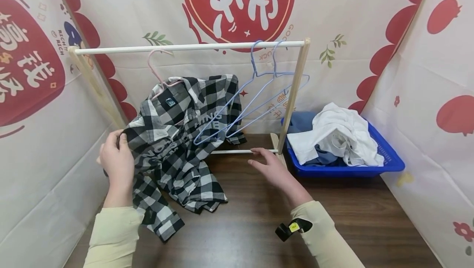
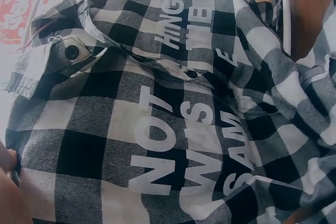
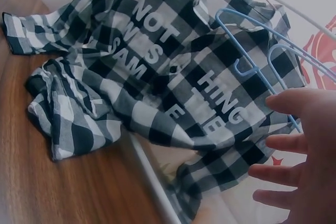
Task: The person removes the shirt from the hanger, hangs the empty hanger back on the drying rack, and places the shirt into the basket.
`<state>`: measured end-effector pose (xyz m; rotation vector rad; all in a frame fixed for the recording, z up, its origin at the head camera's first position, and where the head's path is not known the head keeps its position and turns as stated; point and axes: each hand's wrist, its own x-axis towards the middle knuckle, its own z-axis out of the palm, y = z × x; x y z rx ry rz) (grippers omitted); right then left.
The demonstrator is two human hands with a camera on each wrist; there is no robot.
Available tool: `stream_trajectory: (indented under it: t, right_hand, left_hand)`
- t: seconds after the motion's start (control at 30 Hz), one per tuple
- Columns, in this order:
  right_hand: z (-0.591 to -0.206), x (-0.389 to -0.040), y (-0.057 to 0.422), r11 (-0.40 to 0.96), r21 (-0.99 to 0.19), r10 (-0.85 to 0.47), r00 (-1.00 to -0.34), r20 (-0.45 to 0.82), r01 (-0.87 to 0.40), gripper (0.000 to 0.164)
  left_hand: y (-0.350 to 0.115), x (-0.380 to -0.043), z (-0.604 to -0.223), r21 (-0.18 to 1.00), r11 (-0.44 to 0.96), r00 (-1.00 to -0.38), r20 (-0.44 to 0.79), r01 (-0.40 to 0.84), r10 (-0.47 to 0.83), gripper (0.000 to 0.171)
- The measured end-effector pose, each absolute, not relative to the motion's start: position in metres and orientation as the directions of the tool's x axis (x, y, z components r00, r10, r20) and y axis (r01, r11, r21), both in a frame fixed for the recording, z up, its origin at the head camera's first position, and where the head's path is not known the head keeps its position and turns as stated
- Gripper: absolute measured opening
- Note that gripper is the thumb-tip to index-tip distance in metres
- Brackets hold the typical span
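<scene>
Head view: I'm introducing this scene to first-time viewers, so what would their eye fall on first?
Probably the black-and-white checked shirt with pale lettering, on a pink hanger left of centre, its edge pinched by the left hand. Next, likely the bright blue basket right of the rack, piled with white cloth. Then perhaps the blue hangers hooked over the white rail near its right end.

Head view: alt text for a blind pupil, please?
A person's left grip holds a checked shirt on a pink hanger; the right grip is empty. Two blue hangers hang from a garment rack beside a blue basket of clothes.
</scene>
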<state>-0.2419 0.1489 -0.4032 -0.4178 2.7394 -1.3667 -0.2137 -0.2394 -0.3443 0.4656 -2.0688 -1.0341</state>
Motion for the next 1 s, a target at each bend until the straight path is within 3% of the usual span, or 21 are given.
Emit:
stream_trajectory:
  t: [0.4, 0.67, 1.0]
  right_hand:
    - [-0.415, -0.241, 0.145, 0.506, -0.836, -0.241, -0.965, 0.099, -0.212, 0.046]
    - [-0.422, -0.238, 0.141, 0.541, -0.797, -0.231, -0.958, 0.168, -0.27, 0.045]
    - [-0.42, -0.22, 0.126, 0.536, -0.812, -0.244, -0.963, 0.111, -0.23, 0.046]
  left_hand:
    - [-0.24, -0.2, -0.373, 0.813, 0.58, -0.698, 0.388, -0.048, -0.602, 0.03]
    - [-0.239, -0.19, -0.393, 0.821, 0.563, -0.756, 0.307, -0.097, -0.578, 0.033]
    - [-0.242, -0.174, -0.413, 0.829, 0.535, -0.807, 0.202, -0.16, -0.555, 0.034]
